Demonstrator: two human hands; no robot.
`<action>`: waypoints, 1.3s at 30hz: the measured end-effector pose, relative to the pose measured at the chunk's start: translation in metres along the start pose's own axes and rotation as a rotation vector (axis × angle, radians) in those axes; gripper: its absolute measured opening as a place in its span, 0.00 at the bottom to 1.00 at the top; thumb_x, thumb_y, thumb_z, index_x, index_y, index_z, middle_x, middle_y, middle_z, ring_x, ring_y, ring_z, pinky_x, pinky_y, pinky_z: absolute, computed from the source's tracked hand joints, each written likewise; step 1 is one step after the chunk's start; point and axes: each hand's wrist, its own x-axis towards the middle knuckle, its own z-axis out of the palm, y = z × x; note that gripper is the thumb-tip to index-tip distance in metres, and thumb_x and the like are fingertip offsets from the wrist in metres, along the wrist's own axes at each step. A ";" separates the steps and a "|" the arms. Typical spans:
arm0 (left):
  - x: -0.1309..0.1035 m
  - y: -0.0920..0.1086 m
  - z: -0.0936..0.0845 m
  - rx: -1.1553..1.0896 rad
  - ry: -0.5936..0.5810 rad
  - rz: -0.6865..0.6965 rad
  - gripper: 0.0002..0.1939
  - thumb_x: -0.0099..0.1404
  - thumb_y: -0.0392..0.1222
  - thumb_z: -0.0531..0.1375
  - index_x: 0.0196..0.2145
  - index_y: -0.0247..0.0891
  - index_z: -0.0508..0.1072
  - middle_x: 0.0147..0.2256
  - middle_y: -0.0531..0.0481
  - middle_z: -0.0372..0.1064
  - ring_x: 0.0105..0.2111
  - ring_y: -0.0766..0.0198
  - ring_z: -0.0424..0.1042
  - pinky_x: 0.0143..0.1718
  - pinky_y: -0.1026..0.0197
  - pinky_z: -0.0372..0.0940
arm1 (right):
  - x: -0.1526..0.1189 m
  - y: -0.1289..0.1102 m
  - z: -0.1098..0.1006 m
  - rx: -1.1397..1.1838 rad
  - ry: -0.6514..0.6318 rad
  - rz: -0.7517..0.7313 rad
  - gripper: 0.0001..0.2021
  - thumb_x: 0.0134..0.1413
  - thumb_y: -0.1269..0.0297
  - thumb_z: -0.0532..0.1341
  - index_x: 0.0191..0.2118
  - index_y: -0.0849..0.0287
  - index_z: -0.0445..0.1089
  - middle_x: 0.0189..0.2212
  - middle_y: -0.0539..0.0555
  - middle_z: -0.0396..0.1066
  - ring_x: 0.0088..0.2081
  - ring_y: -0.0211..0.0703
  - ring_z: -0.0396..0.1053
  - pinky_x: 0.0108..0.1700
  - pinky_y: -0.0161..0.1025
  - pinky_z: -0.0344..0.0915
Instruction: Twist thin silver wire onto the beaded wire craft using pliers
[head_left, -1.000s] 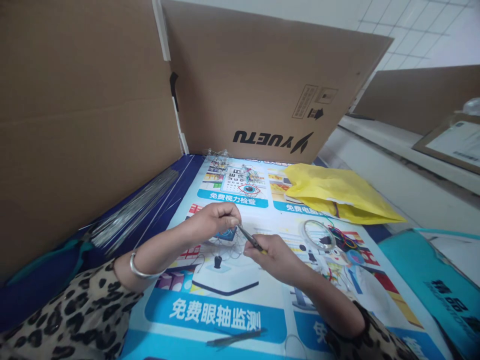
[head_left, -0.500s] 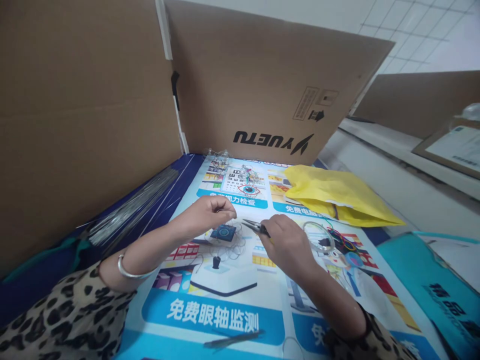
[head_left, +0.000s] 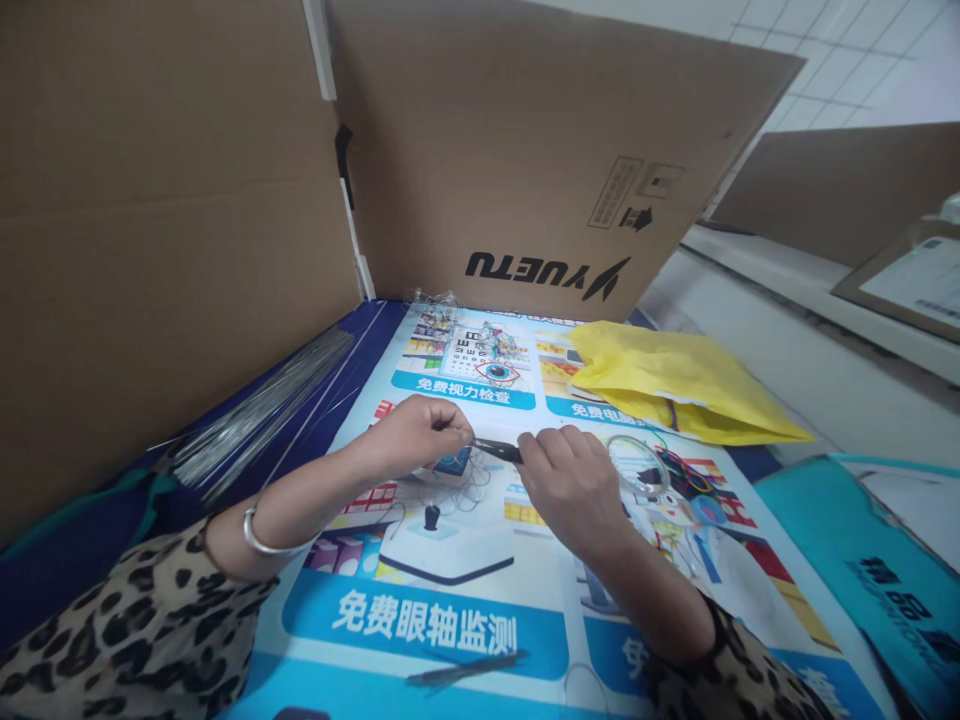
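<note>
Pliers point(head_left: 498, 451) clamped in the right hand point(head_left: 574, 490) have moved to the left hand point(head_left: 424, 436), its fingertips pinched together.

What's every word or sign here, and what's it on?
"YUETU", upside down: cardboard panel
An arrow: same panel
"免费视力检查": printed sheet
"免费眼轴监测": same sheet
"免费电…": same sheet, rest unclear beside the yellow bag
"免…": same sheet, part hidden by the right sleeve
"E": eye chart on the sheet
"精品…": teal bag
Too small or blurred: panel's small print, white label, teal bag's lower line.
</note>
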 end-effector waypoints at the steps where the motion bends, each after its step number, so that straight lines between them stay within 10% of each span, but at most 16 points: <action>1: 0.000 -0.001 0.000 0.005 0.000 -0.006 0.09 0.55 0.44 0.57 0.24 0.35 0.68 0.18 0.56 0.57 0.17 0.72 0.56 0.18 0.69 0.52 | 0.000 0.000 0.000 -0.005 0.000 -0.003 0.06 0.56 0.70 0.54 0.34 0.61 0.68 0.26 0.54 0.62 0.31 0.43 0.54 0.33 0.42 0.48; 15: -0.001 0.003 0.000 0.207 0.026 0.148 0.07 0.56 0.40 0.55 0.25 0.34 0.70 0.23 0.54 0.62 0.24 0.70 0.59 0.26 0.67 0.53 | -0.003 -0.007 0.010 0.236 -0.030 0.098 0.07 0.56 0.65 0.56 0.30 0.60 0.68 0.25 0.53 0.65 0.30 0.42 0.60 0.33 0.38 0.52; 25: -0.005 -0.004 0.024 -0.529 0.144 0.019 0.15 0.58 0.50 0.58 0.31 0.33 0.69 0.26 0.51 0.64 0.23 0.71 0.62 0.24 0.67 0.57 | -0.004 -0.009 0.017 0.303 0.043 0.295 0.12 0.58 0.59 0.55 0.30 0.61 0.67 0.25 0.54 0.67 0.31 0.42 0.64 0.32 0.36 0.55; 31: -0.006 -0.003 0.027 -0.410 0.286 0.072 0.14 0.61 0.49 0.56 0.29 0.33 0.69 0.29 0.49 0.67 0.27 0.68 0.66 0.26 0.67 0.58 | -0.005 -0.012 0.016 0.242 0.057 0.233 0.11 0.58 0.59 0.55 0.31 0.61 0.68 0.24 0.54 0.66 0.31 0.42 0.61 0.33 0.37 0.54; 39: -0.002 -0.003 0.020 -0.377 0.138 0.016 0.13 0.61 0.47 0.55 0.26 0.34 0.65 0.23 0.53 0.67 0.24 0.67 0.71 0.27 0.66 0.61 | -0.005 -0.007 0.012 0.124 0.021 0.059 0.07 0.57 0.66 0.54 0.34 0.60 0.68 0.25 0.54 0.62 0.31 0.43 0.56 0.34 0.41 0.50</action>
